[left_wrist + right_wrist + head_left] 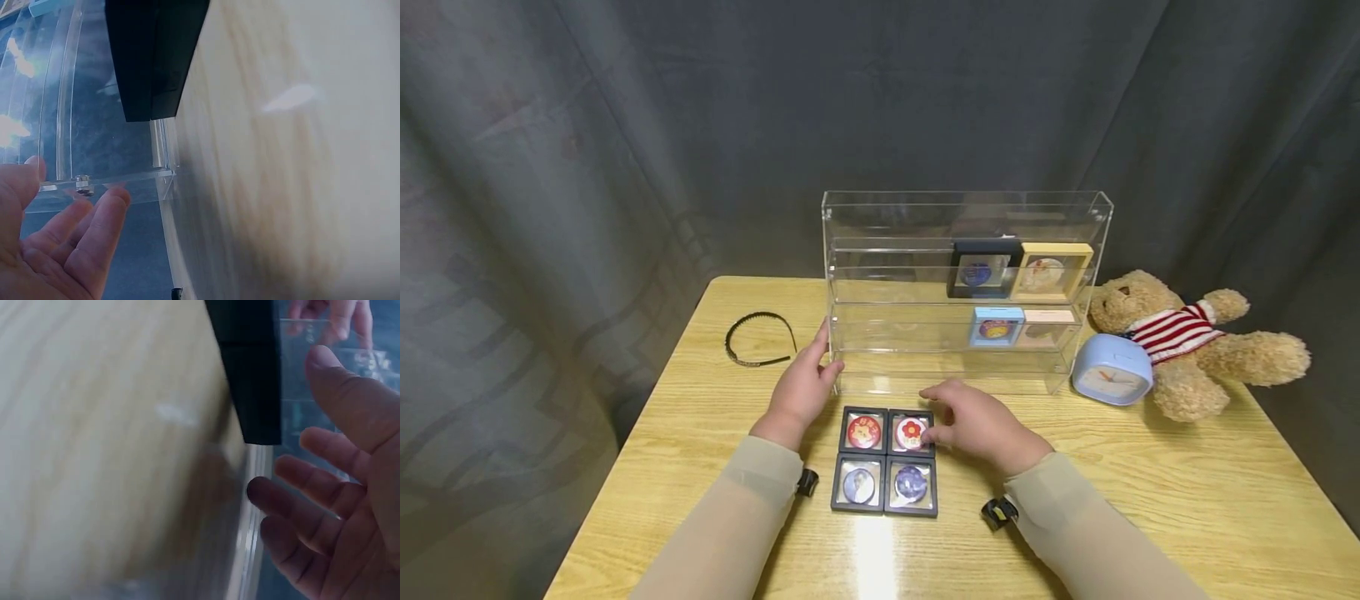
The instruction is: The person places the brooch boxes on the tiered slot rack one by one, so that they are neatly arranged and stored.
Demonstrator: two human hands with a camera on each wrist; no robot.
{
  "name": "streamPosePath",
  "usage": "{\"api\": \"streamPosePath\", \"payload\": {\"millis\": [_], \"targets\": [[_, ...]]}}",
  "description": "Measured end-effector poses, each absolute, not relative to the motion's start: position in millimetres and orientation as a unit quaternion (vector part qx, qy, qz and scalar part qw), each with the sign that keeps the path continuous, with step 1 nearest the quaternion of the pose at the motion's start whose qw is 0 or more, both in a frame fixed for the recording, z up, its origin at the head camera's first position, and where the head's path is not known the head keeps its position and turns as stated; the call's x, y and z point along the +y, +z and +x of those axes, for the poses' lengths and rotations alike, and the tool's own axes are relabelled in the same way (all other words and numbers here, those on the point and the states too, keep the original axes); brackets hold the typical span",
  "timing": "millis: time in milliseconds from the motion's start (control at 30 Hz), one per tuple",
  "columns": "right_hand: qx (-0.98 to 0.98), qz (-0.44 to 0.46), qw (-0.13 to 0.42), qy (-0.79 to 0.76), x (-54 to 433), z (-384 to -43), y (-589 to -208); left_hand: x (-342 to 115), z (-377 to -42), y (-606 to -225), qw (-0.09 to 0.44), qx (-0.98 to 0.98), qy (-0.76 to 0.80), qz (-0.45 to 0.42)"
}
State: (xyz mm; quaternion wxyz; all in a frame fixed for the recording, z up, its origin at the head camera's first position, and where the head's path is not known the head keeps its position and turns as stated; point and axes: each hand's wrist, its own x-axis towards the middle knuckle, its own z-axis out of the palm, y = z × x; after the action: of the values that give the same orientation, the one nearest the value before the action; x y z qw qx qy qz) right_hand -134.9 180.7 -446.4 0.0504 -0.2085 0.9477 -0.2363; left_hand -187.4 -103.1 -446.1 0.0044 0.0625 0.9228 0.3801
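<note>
A clear acrylic display shelf (887, 312) stands upright on the table. My left hand (801, 385) holds its left side panel, thumb at the front edge and fingers along the outside; the left wrist view shows fingertips against the clear panel (140, 180). Before the shelf lie several black square frames in two rows of two, each with a round badge. My right hand (981, 423), fingers loosely bent, hovers by the upper right frame (898, 450), which has a red flower badge (912, 432). Nothing shows in its grasp in the right wrist view. Whether its thumb touches the frame I cannot tell.
On the shelf's right side stand a black frame (986, 245), a yellow frame (1057, 248), a blue frame (997, 312) and a pink frame (1050, 317). A blue clock (1112, 369) and a teddy bear (1195, 354) are to the right. A black headband (731, 342) lies left.
</note>
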Motion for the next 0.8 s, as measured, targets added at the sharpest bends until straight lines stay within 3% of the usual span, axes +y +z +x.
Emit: {"api": "streamPosePath", "payload": {"millis": [800], "targets": [[0.947,-0.191,0.060,-0.252,176.0,-135.0,-457.4,-102.2,-186.7,-445.0,0.000,0.924,0.378,0.061]]}}
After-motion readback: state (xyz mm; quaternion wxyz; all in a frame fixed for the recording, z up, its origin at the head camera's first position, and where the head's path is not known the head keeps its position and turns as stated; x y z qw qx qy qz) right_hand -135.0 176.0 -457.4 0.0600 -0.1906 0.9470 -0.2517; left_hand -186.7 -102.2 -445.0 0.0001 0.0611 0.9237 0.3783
